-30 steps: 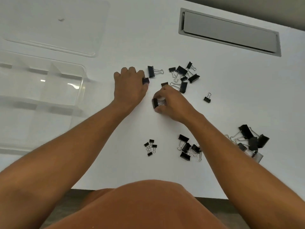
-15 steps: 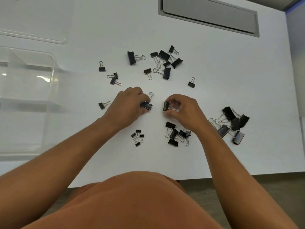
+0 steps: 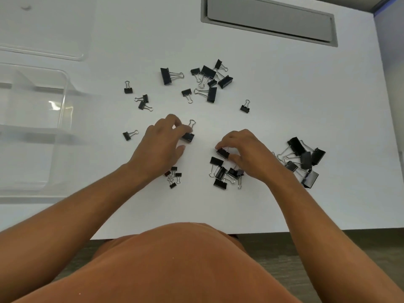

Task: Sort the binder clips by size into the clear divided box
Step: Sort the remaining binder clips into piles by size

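Clear divided box (image 3: 32,127): no clips visible in its compartments.

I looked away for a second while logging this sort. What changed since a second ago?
Both hands drew back toward the person from the far pile, each bringing a clip. The left hand holds its clip; the right hand brings its clip to the near middle pile. The other piles and the box lie as before.

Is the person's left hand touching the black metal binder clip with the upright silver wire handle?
Touching. The head view shows the left hand's fingertips pinching the black binder clip.
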